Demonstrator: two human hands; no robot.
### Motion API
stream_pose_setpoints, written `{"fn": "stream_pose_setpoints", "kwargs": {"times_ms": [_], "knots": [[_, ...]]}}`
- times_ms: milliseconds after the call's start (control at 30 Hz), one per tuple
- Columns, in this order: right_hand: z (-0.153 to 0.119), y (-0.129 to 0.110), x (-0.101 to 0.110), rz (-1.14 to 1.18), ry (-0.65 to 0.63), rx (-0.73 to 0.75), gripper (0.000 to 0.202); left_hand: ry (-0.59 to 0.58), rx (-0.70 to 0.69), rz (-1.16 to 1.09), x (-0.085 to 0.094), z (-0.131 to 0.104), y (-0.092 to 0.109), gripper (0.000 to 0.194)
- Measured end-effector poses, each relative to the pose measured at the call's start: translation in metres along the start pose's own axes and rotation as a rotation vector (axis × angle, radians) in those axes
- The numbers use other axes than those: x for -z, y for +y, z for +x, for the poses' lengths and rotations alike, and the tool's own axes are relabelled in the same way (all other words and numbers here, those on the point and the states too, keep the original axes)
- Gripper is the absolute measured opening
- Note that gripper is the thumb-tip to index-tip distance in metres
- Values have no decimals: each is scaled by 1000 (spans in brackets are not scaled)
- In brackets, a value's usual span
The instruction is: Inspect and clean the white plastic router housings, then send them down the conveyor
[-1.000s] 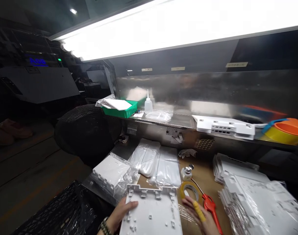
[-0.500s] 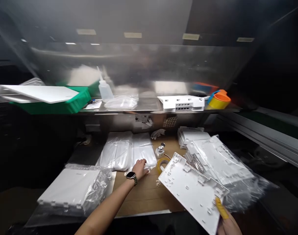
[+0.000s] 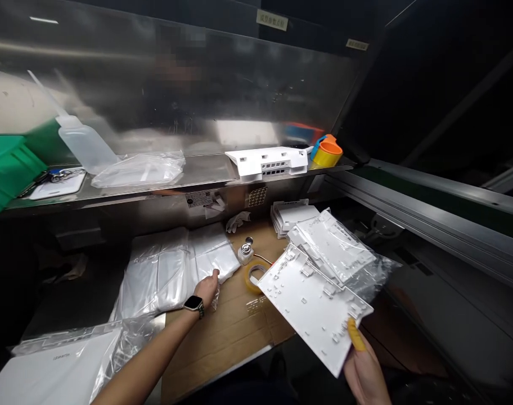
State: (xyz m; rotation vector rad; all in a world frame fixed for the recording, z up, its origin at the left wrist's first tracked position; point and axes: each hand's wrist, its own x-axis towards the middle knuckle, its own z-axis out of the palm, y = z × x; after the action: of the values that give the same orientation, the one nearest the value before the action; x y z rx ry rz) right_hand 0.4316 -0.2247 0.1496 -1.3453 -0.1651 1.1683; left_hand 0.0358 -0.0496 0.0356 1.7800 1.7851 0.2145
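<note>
My left hand (image 3: 207, 289), with a watch on its wrist, is closed on the near edge of a clear plastic bag (image 3: 212, 250) in the right-hand pile. Another stack of clear bags (image 3: 159, 270) lies just to its left. My right hand (image 3: 361, 357), its thumb wrapped in yellow, holds a white plastic panel (image 3: 309, 304) by the lower right corner. The panel is tilted, with its clips and small posts facing up. A roll of tape (image 3: 252, 277) lies between the bags and the panel.
Bagged white panels (image 3: 336, 247) and a white stack (image 3: 294, 216) lie at the right. A pump bottle (image 3: 245, 252) stands behind the tape. Bottom left is a wrapped white panel (image 3: 58, 365). The shelf holds a squeeze bottle (image 3: 88, 146), green bin (image 3: 12, 169) and white part (image 3: 269, 163).
The view has turned to the right and moved closer. My left hand has closed on a bag's edge. My right hand still holds the white panel.
</note>
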Motion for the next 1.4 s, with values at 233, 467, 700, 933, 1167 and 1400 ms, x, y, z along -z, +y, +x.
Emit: {"fn": "stream_pose_setpoints", "kwargs": {"times_ms": [233, 467, 700, 933, 1167, 1400], "knots": [[0, -7, -19, -39, -40, 16, 83, -47, 110, -326, 16, 25, -28, 29], [9, 15, -47, -99, -60, 2, 84, -156, 90, -600, 24, 32, -40, 28], [6, 71, -104, -450, -242, 227, 71, -92, 49, -437, 14, 34, -24, 32], [2, 111, -147, -681, -459, 417, 67, -79, -40, -168, 15, 26, -16, 31], [13, 129, -142, -710, -464, 511, 59, -63, -106, -28, 22, 13, -23, 28], [20, 142, -141, -723, -444, 590, 46, 180, -117, 95, 46, 6, -16, 30]]}}
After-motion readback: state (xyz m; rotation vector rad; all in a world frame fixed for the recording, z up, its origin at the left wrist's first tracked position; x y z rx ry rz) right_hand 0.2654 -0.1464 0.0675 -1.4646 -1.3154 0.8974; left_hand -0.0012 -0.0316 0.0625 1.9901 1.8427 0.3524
